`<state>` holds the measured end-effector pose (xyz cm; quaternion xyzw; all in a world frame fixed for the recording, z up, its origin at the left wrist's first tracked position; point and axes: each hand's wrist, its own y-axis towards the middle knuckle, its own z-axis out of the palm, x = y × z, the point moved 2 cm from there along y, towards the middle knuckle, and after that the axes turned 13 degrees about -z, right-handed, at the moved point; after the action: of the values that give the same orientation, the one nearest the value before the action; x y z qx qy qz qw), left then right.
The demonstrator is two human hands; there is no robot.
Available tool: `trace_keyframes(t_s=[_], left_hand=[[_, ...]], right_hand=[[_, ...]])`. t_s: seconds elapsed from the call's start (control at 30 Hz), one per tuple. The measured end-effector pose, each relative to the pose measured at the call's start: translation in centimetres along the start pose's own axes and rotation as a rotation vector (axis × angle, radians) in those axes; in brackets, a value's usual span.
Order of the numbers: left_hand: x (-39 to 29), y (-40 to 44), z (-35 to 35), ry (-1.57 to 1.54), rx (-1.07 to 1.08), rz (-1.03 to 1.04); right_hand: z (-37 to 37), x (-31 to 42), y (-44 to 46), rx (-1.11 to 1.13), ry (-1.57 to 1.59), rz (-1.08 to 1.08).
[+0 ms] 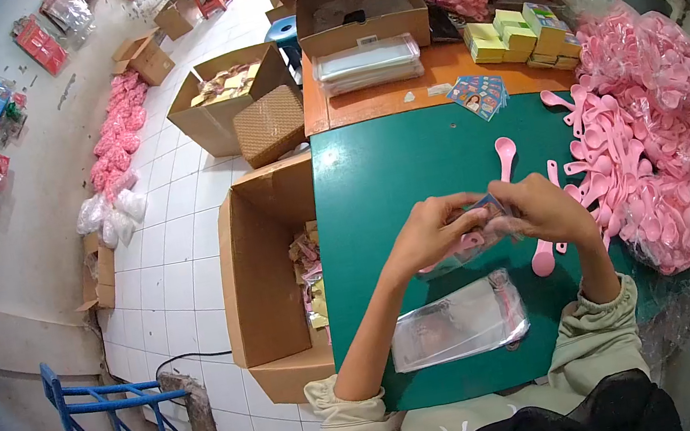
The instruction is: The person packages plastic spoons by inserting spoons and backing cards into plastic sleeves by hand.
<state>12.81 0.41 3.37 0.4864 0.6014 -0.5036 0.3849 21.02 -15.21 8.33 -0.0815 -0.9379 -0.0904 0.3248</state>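
Note:
Over the green table [375, 174], my left hand [439, 232] and my right hand [545, 208] are close together, both closed on a small clear plastic bag [453, 263]. A pink spoon and a small printed card show in the bag, partly hidden by my fingers. A stack of clear empty bags [450, 327] lies flat just below my hands. One loose pink spoon [507, 157] lies beyond them, another [544, 257] near my right wrist. A heap of pink spoons [611, 143] is to the right. Printed cards [480, 94] lie fanned near the table's back.
Wrapped bundles of pink spoons [654, 72] fill the right side. Yellow-green card stacks [507, 38], plastic packs [365, 64] and a cardboard box [364, 30] stand at the back. An open carton [273, 301] adjoins the table's left edge. A blue metal rack [112, 402] is lower left.

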Motion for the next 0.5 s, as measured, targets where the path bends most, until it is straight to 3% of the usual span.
trace_keyframes(t_s=[0.1,0.23,0.33,0.43,0.5], left_hand=[[-0.2,-0.5,0.1,0.210,-0.087,0.000],[-0.1,-0.6,-1.4,0.268,0.087,-0.070],[2.4,-0.1,-4.0,-0.059,0.262,0.143],[1.8,-1.1,-5.4,-0.377,0.150,0.105],[1.4,-1.4,-5.8,-0.388,0.108,0.045]], right_hand=[[0.5,-1.0,-0.3,-0.081,-0.119,-0.268],[-0.2,-1.4,-0.6,-0.156,0.228,0.018],[-1.7,-1.7,-0.5,-0.363,0.381,0.139],[-2.2,-2.5,-0.9,-0.472,0.421,0.166],[-2.0,-2.4,-0.8,-0.451,0.436,0.175]])
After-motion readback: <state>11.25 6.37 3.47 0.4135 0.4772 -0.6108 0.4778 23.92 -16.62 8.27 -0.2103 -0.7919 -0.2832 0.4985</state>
